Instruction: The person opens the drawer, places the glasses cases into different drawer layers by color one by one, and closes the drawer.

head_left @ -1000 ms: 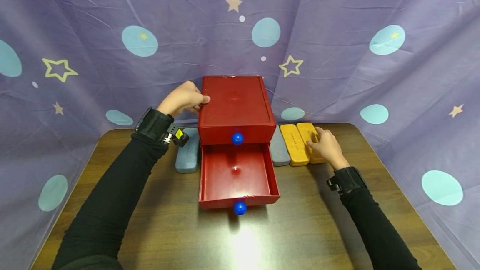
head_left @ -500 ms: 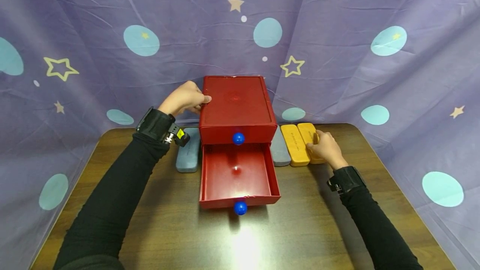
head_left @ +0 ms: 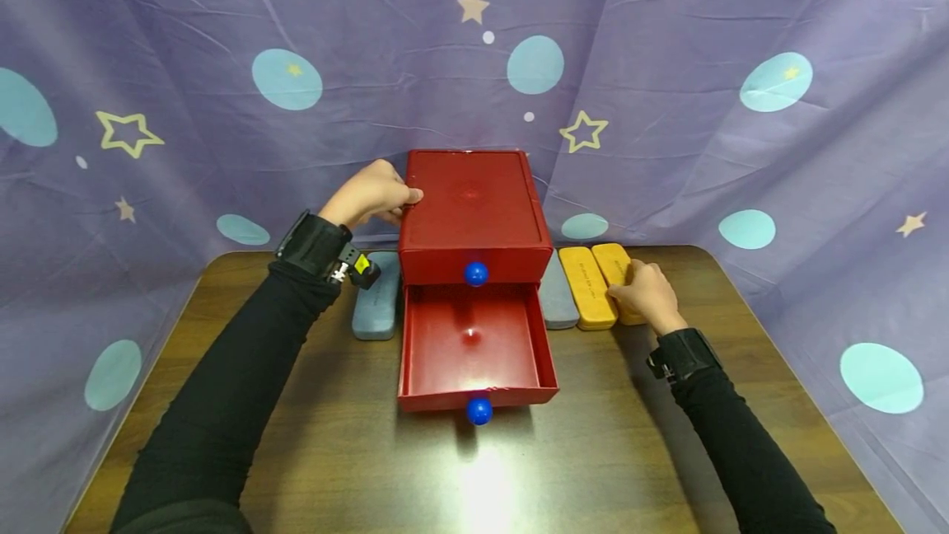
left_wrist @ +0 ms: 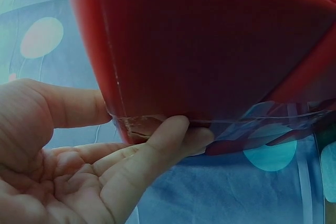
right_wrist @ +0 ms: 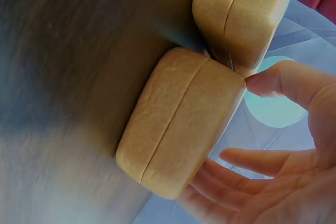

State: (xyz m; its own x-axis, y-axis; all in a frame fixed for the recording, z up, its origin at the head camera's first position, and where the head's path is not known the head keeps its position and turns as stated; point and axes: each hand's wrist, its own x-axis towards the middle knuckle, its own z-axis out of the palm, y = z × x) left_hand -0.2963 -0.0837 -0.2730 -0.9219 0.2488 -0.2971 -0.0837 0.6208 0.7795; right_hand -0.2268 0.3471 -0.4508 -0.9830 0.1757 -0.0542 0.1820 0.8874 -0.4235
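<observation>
A red two-drawer chest (head_left: 469, 208) stands at the table's middle, each drawer with a blue knob. Its lower drawer (head_left: 474, 340) is pulled out and holds nothing. My left hand (head_left: 384, 194) grips the chest's upper left edge; in the left wrist view the thumb and fingers (left_wrist: 163, 135) curl round a corner of the chest (left_wrist: 210, 51). To the right, my right hand (head_left: 636, 288) holds the outer yellow case (head_left: 615, 260). In the right wrist view this case (right_wrist: 178, 124) sits between thumb and fingers (right_wrist: 236, 161).
A second yellow case (head_left: 586, 287) and a grey-blue case (head_left: 556, 299) lie between my right hand and the chest. Another grey-blue case (head_left: 376, 307) lies left of the chest. The brown table (head_left: 593, 452) is backed by a purple star-print curtain.
My right hand's fingers have closed a little more round the outer yellow case. The left hand and the chest have stayed put.
</observation>
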